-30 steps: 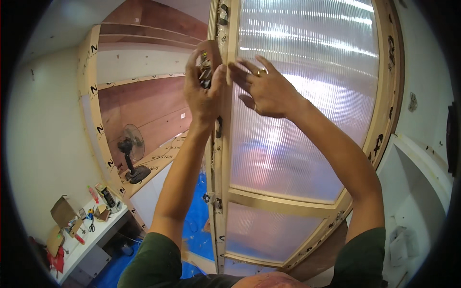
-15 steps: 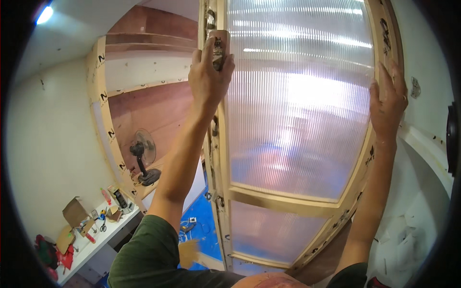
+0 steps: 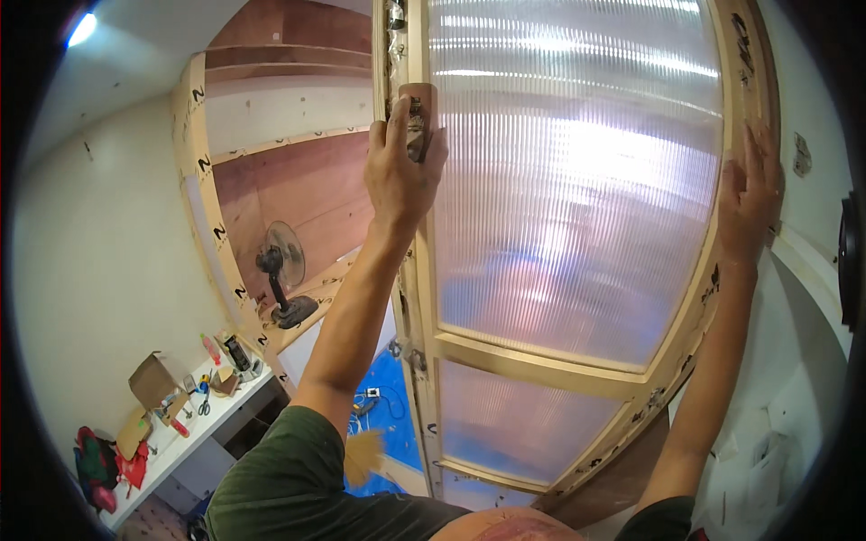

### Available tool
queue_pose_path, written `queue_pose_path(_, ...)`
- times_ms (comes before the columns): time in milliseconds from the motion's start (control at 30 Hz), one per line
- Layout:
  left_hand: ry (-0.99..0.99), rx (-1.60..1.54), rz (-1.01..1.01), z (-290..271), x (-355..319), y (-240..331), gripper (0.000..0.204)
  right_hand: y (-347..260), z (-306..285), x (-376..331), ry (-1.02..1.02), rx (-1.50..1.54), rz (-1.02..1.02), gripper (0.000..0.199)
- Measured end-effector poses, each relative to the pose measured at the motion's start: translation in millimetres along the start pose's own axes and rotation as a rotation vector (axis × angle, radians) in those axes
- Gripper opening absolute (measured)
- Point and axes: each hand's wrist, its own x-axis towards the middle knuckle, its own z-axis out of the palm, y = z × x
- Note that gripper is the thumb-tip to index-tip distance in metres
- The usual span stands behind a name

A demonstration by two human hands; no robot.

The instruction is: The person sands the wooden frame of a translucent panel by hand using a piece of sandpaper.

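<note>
A tall door with a pale wooden frame (image 3: 577,359) and ribbed translucent panels (image 3: 541,234) stands upright before me. My left hand (image 3: 403,176) is raised to its left stile, closed around a brown block (image 3: 419,101) with dark printing, which looks like sandpaper wrapped or folded. The block lies against the face of the stile; my fingers partly cover it. On the right stile rests my right hand (image 3: 750,194), fingers stretched upward along the wood and holding nothing. Plastic film with dark marks clings to the frame's edges.
Left of the door, a black fan (image 3: 287,270) stands in a wooden alcove. A white counter (image 3: 194,442) carries scissors, an opened cardboard box (image 3: 155,383) and red cloth. Blue sheeting (image 3: 390,406) with cords covers the floor. A white wall with a curved ledge (image 3: 812,270) is close on the right.
My left hand has slid down the left stile with the brown block. My right hand stays on the right stile, its fingers drawn closer together. The whole view has shifted slightly.
</note>
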Motion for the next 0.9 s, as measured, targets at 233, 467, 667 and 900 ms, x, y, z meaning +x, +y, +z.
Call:
queue_pose_path(233, -0.018, 0.018, -0.003, 2, 8, 3, 0.060, 2, -4, -2, 0.001, 0.014, 0.005, 0.049)
queue_pose_path(467, 0.027, -0.027, 0.059, 8, 25, 6, 0.057, 3, -3, -8, -0.009, 0.011, 0.082, 0.047)
queue_pose_path(667, 0.087, 0.005, 0.120, 27, 85, -1, 0.054, 5, -3, -8, 0.002, 0.013, 0.067, 0.044)
queue_pose_path(900, 0.101, 0.085, 0.138, 42, 137, -3, 0.054, 11, -2, -10, 0.007, 0.033, 0.043, 0.043)
